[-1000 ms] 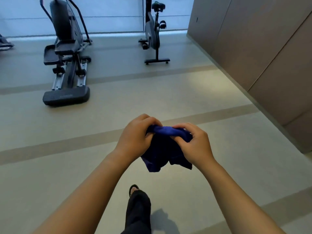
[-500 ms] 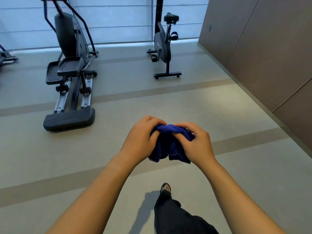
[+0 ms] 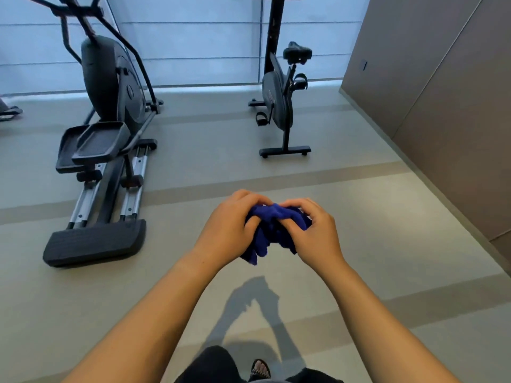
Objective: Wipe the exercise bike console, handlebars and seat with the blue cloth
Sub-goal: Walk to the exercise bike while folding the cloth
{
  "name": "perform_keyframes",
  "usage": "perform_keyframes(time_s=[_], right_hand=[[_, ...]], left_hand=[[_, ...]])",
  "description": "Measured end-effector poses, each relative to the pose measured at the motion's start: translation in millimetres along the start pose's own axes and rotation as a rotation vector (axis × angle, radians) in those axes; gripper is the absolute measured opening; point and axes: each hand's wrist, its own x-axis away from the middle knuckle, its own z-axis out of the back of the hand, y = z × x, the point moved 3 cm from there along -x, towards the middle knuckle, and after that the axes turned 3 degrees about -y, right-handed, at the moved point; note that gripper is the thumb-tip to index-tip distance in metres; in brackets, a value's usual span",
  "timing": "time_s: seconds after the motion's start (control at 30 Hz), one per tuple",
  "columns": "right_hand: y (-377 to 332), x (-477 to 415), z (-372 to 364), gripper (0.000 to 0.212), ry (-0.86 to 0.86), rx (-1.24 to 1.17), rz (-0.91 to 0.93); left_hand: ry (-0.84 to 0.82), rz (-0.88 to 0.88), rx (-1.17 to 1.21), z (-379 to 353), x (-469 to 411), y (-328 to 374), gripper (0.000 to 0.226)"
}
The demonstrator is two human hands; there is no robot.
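- Black trouser leg (image 3: 210, 366) and a foot in a dark open sandal (image 3: 260, 369) lie at 6 o'clock, against the bottom edge of the view.
- The smooth grey floor with darker bands (image 3: 373, 239) carries the arms' shadow (image 3: 254, 308) just beyond that foot.
- Two bare forearms reach forward and meet at the centre of the view, held in the air above the floor.
- The left hand (image 3: 229, 230) curls its fingers over the top of a bunched deep-blue cloth (image 3: 265, 241), with the thumb pushed into the fabric from the near side.
- The right hand (image 3: 315, 233) grips the same cloth from the opposite side, fingers curled over it and thumb pinching in.
- The cloth is wadded between both hands, loose folds hanging below them, well apart from the bike.
- At 10 o'clock stands a black elliptical trainer with silver rails (image 3: 110, 111).
- Between 12 and 1 o'clock, farther off, stands a black upright exercise bike (image 3: 279, 103), side-on, with its black padded seat (image 3: 297, 52) to the right of the mast, which runs out of the top edge.
- Brown wall panels (image 3: 442, 92) fill 2 o'clock, and pale horizontal blinds (image 3: 193, 37) close the back.
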Motion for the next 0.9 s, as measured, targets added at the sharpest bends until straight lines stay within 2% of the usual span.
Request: perform_keyframes(time_s=[0.17,0.33,0.5,0.67,0.9], right_hand=[[28,-115,-33,0.027,-0.081,0.025,0.002],[53,-244,-70,0.027,-0.041,0.028,0.006],[63,-362,-92,0.022,-0.011,-0.036,-0.060],[86,-466,-96,0.020,0.058,-0.024,-0.067],[145,-620,-75,0.023,0.133,0.086,-0.041]], left_hand=[[0.001,0.018,0.000,18,-101,-65,0.033],[0.018,0.001,0.038,42,-215,-138,0.032],[-0.035,-0.047,0.048,75,-330,-191,0.028],[-0.075,-0.106,0.095,87,-438,-229,0.023],[-0.117,-0.059,0.120,67,-607,-276,0.025]])
